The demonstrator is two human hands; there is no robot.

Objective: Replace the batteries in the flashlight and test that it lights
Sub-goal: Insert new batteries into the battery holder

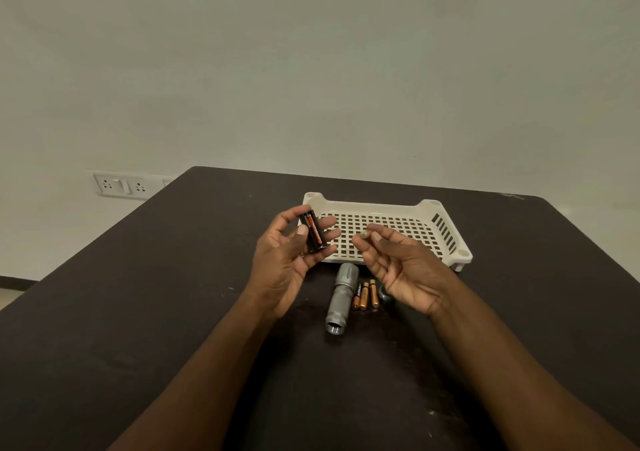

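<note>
I see the left hand (pixel 289 253) curled around the black battery holder (pixel 312 231), thumb across its front — held above the tray (pixel 426 208)'s left edge. Right hand (pixel 398 263) half-curled, fingertips pinching a single battery (pixel 363 234) over the tray. Flashlight body (pixel 341 296) lies just in front of the tray, three batteries (pixel 364 295) beside it.

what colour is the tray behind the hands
Cream white tray with a grid-perforated floor, seen clearly in the head view.
</note>
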